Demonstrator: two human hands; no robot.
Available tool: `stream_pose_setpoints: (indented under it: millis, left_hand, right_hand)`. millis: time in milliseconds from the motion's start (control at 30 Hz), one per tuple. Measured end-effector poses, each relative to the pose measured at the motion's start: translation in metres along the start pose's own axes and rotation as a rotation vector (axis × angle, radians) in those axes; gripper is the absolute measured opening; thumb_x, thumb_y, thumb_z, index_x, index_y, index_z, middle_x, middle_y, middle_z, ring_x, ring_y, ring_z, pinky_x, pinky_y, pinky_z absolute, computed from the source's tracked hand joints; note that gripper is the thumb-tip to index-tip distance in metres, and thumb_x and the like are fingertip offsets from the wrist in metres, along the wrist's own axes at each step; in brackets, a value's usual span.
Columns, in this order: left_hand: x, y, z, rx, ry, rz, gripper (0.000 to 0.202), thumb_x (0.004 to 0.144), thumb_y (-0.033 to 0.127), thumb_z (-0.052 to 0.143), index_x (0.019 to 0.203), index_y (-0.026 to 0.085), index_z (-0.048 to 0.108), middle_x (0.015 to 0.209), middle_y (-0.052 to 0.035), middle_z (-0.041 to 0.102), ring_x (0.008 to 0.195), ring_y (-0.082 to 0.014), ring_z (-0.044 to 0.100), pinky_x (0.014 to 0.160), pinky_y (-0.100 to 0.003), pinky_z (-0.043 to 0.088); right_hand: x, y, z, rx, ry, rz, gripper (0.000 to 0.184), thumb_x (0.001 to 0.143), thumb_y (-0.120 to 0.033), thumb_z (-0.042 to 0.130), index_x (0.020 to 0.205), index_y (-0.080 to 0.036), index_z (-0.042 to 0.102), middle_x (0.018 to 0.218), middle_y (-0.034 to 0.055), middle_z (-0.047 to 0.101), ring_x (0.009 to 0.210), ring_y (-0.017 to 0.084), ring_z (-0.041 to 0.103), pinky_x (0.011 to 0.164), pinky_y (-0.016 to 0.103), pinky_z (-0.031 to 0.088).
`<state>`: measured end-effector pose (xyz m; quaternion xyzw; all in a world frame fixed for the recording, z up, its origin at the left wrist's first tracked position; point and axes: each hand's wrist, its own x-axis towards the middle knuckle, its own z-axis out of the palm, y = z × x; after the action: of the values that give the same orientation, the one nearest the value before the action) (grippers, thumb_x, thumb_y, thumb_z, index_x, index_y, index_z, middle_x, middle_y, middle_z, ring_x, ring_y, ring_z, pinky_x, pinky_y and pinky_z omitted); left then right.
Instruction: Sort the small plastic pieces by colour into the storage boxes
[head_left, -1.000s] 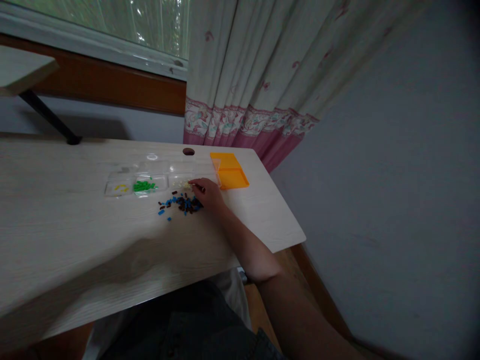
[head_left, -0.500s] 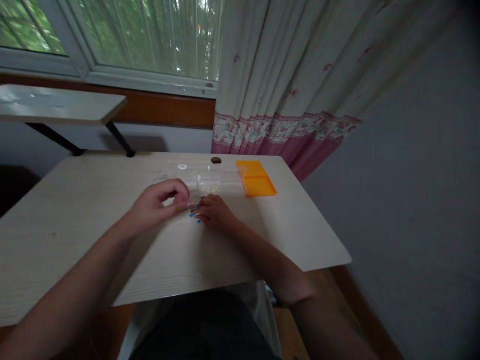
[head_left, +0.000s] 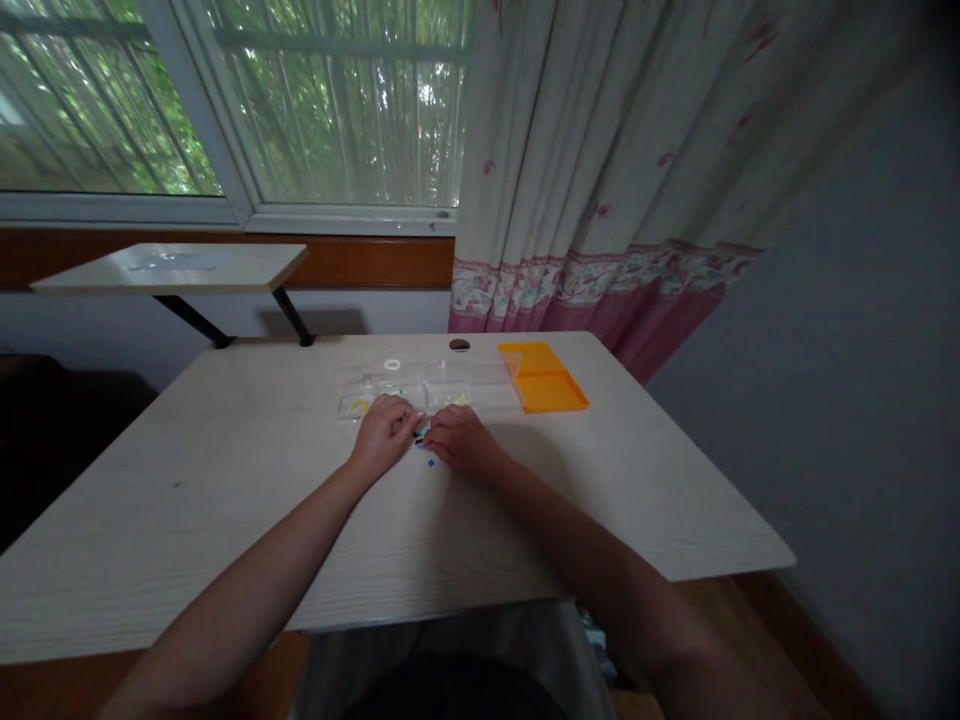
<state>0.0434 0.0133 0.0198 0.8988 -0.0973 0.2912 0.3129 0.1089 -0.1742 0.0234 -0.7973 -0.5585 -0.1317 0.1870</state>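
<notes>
The left hand (head_left: 385, 437) and right hand (head_left: 466, 441) lie close together on the tabletop (head_left: 225, 480), fingers curled over scattered blue beads (head_left: 424, 441); I cannot tell whether either grips one. Just beyond lies a clear tray (head_left: 491, 396), with an orange lid (head_left: 551, 385) to its right.

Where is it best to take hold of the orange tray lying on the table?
Take the orange tray by its right long edge, coming from the right. It lies flat and low, that side faces bare table, and the clear box lies close on its left.
</notes>
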Motion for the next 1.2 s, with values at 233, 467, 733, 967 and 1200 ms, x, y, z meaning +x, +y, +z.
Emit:
stream_pose_setpoints:
  millis: [233, 467, 733, 967, 1200]
  left_hand:
    - [-0.001, 0.006, 0.003, 0.041, -0.080, 0.053, 0.022, 0.095, 0.032, 0.051, 0.084, 0.019, 0.065, 0.083, -0.0054, 0.063, 0.086, -0.0205, 0.055, 0.081, -0.035, 0.043]
    - [-0.002, 0.004, 0.003, 0.037, -0.098, 0.032, 0.023, 0.095, 0.031, 0.050, 0.084, 0.018, 0.065, 0.084, -0.0053, 0.062, 0.087, -0.0202, 0.054, 0.083, -0.037, 0.043]
    - [-0.003, 0.005, 0.005, 0.023, -0.137, 0.030, 0.025, 0.095, 0.033, 0.049, 0.083, 0.019, 0.065, 0.084, -0.0052, 0.062, 0.087, -0.0204, 0.054, 0.082, -0.035, 0.042]
    - [-0.001, 0.005, -0.004, -0.003, -0.322, 0.193, 0.025, 0.093, 0.040, 0.055, 0.086, 0.020, 0.068, 0.090, -0.0058, 0.062, 0.090, -0.0198, 0.054, 0.085, -0.034, 0.040]
    - [0.000, 0.005, -0.012, -0.001, -0.540, 0.256, 0.027, 0.083, 0.048, 0.068, 0.095, 0.023, 0.068, 0.095, -0.0050, 0.060, 0.097, -0.0211, 0.054, 0.087, -0.033, 0.040]
  right_hand:
    - [-0.017, 0.058, -0.023, -0.070, 0.371, 0.372, 0.014, 0.091, -0.030, 0.064, 0.083, -0.022, 0.072, 0.088, 0.0043, 0.064, 0.091, 0.020, 0.052, 0.084, 0.034, 0.033]
    - [-0.029, 0.088, -0.020, -0.198, 0.349, 0.641, 0.019, 0.092, -0.031, 0.060, 0.083, -0.022, 0.074, 0.091, 0.0064, 0.066, 0.096, 0.024, 0.050, 0.083, 0.037, 0.032]
    - [-0.032, 0.089, -0.013, -0.211, 0.292, 0.642, 0.020, 0.092, -0.031, 0.060, 0.084, -0.022, 0.075, 0.092, 0.0071, 0.066, 0.095, 0.025, 0.048, 0.080, 0.037, 0.030]
    - [-0.032, 0.085, -0.016, -0.217, 0.285, 0.648, 0.021, 0.094, -0.035, 0.058, 0.094, -0.023, 0.075, 0.095, 0.0062, 0.066, 0.097, 0.024, 0.049, 0.082, 0.036, 0.030]
    - [-0.028, 0.074, -0.019, -0.174, 0.338, 0.576, 0.021, 0.093, -0.032, 0.058, 0.090, -0.021, 0.075, 0.090, 0.0054, 0.067, 0.092, 0.022, 0.051, 0.081, 0.035, 0.030]
